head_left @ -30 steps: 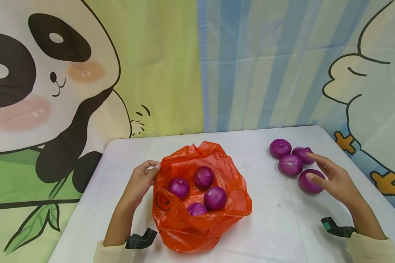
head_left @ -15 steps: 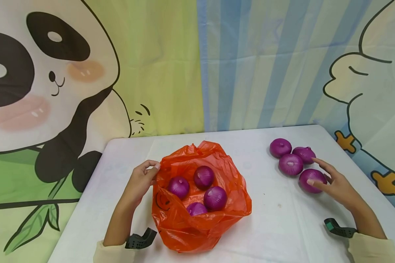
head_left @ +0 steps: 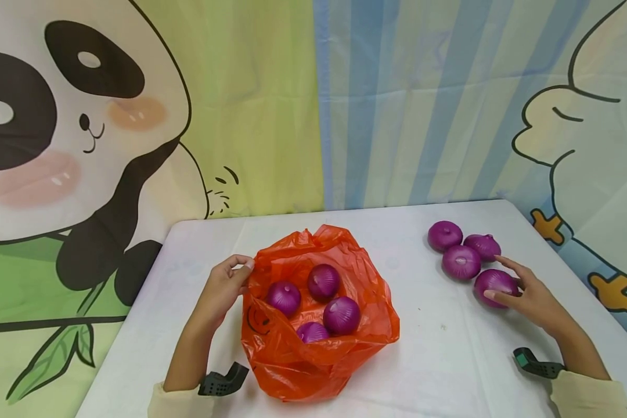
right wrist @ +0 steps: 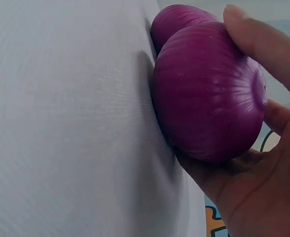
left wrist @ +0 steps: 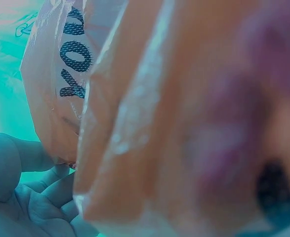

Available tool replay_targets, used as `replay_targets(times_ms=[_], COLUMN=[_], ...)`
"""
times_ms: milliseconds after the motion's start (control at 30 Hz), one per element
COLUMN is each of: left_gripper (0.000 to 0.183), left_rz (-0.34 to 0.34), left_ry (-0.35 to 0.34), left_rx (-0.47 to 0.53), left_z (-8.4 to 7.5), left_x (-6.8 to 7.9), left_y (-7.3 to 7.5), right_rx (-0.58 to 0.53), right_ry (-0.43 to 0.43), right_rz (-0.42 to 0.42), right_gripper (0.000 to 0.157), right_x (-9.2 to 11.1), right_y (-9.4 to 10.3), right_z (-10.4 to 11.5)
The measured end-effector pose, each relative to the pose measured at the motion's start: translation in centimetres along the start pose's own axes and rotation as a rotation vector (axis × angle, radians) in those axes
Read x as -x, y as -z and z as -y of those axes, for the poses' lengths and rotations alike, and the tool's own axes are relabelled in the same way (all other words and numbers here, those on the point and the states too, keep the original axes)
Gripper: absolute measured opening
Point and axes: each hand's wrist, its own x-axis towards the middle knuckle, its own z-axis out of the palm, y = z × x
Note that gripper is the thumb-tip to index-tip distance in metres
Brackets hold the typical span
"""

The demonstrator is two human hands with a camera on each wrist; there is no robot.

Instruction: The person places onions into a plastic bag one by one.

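Note:
A red plastic bag stands with its mouth spread wide, several purple onions inside it. My left hand pinches the bag's left rim between thumb and fingers; the left wrist view shows the thumb against the plastic. At the right, my right hand grips the nearest onion of a small group. Up close in the right wrist view, the thumb lies over this onion and the fingers curl round its other side, with the onion low at the white cloth.
Beside the gripped onion, more onions sit close together toward the back right of the white-covered table. Behind the table hangs a printed curtain with a panda. A dark wrist camera is strapped on each arm.
My right hand has lowered onto the nearest onion, its thumb and fingers closing round it. The left hand and the bag have stayed in place.

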Motion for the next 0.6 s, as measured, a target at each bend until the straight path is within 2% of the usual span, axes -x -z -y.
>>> replay_targets(times_ms=[167,300,600], left_gripper=[0.028,0.028,0.032], left_rz=[0.001,0.002,0.008], left_ry=[0.006,0.003,-0.011], left_rx=[0.000,-0.001,-0.019], left_z=[0.0,0.1,0.2], left_x=[0.0,0.0,0.0], left_y=[0.0,0.0,0.0], right_rx=[0.043,0.064,0.059], right_ry=[-0.040,-0.055,0.008], right_rz=[-0.013,-0.018,-0.080], right_gripper=[0.082,0.082,0.076], right_x=[0.0,0.0,0.3], right_y=[-0.2,-0.1,0.3], right_z=[0.0,0.1,1.6])
